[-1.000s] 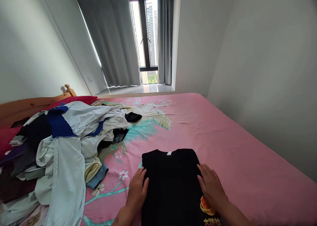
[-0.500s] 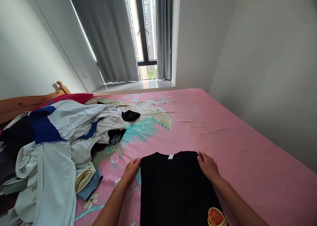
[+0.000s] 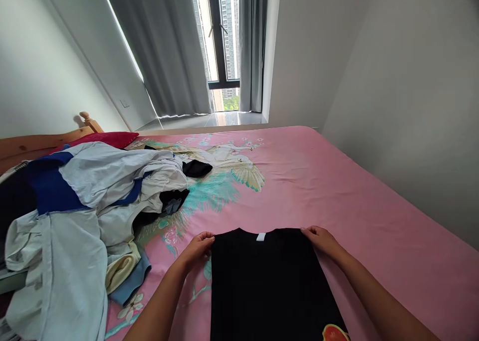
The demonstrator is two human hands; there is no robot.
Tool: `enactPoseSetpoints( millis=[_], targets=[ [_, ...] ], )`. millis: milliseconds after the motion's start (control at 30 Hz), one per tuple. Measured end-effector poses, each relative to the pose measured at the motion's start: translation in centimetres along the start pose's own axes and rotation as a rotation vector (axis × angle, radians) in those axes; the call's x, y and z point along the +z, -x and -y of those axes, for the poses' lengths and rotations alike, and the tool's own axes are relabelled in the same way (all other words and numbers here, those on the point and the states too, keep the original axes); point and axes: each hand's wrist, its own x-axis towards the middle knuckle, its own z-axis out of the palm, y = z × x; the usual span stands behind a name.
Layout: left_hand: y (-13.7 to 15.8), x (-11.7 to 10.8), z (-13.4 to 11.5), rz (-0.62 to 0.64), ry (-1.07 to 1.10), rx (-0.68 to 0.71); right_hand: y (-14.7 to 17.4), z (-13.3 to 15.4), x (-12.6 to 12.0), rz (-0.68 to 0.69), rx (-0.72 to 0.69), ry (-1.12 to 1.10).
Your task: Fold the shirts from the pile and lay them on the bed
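Note:
A black T-shirt [image 3: 267, 281] lies spread on the pink bedsheet with its neckline away from me. It has a white label at the collar and an orange-red print at its lower right, cut by the frame's edge. My left hand [image 3: 200, 245] pinches the shirt's left shoulder corner between thumb and fingers. At the opposite shoulder corner, my right hand [image 3: 320, 237] grips the cloth in the same way. The top edge is stretched between both hands, and its lower part runs out of view.
A heap of clothes [image 3: 80, 251], mostly white and blue, covers the bed's left side. Behind it are a red pillow [image 3: 112, 138] and a wooden headboard [image 3: 33, 146]. The pink bedsheet [image 3: 359, 206] stretches right towards the wall; grey curtains [image 3: 160, 47] flank a window at the back.
My right hand has shifted from lying at the shirt's right shoulder to pinching the corner, with its wrist farther right. The shirt's top edge looks straighter. The view has tilted slightly.

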Motion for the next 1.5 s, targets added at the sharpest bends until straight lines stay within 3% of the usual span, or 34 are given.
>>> enactPoseSetpoints(
  millis=[233, 400, 467, 533, 633, 767, 833, 900, 1000, 1100, 1200, 1300, 1400, 1500],
  targets=[
    [-1.8, 1.6, 2.1, -0.355, -0.150, 0.108, 0.3, 0.0, 1.3, -0.148, 0.061, 0.080],
    [0.5, 3.1, 2.3, -0.567, -0.320, 0.332, 2.5, 0.7, 2.0, -0.318, -0.039, 0.110],
    [1.9, 4.2, 2.7, -0.540, -0.386, 0.447, 3.6, 1.0, 2.8, -0.374, -0.130, 0.124],
    [3.0, 5.3, 3.2, -0.422, -0.556, 0.532, 4.4, 1.2, 3.9, -0.346, -0.234, 0.179],
    [3.5, 6.3, 3.7, -0.291, -0.937, 0.473, 4.7, 1.3, 5.0, -0.195, -0.239, 0.391],
    [3.9, 6.9, 3.3, -0.406, -1.135, 0.313, 5.0, 1.8, 5.1, -0.178, -0.087, 0.548],
    [4.3, 7.3, 3.1, -0.421, -1.169, 0.377, 5.5, 2.1, 5.3, -0.194, -0.137, 0.558],
    [4.5, 7.8, 3.1, -0.317, -1.206, 0.436, 6.0, 2.5, 5.7, -0.133, -0.193, 0.568],
    [4.3, 8.3, 2.8, -0.189, -1.205, 0.353, 5.9, 3.2, 5.8, -0.032, -0.151, 0.499],
    [4.3, 8.0, 2.0, -0.285, -1.118, 0.282, 5.6, 4.1, 4.8, -0.086, -0.088, 0.414],
    [4.9, 7.7, 1.8, -0.353, -1.069, 0.427, 6.4, 4.4, 4.2, -0.162, -0.122, 0.398],
    [5.1, 8.2, 2.3, -0.227, -0.993, 0.514, 7.1, 3.9, 5.1, -0.106, -0.178, 0.337],
    [3.9, 8.9, 2.2, -0.187, -0.872, 0.395, 6.3, 3.4, 5.8, -0.043, -0.165, 0.258],
    [3.1, 8.1, 1.3, -0.279, -0.770, 0.348, 5.3, 2.8, 4.4, -0.119, -0.131, 0.166]
  ],
)
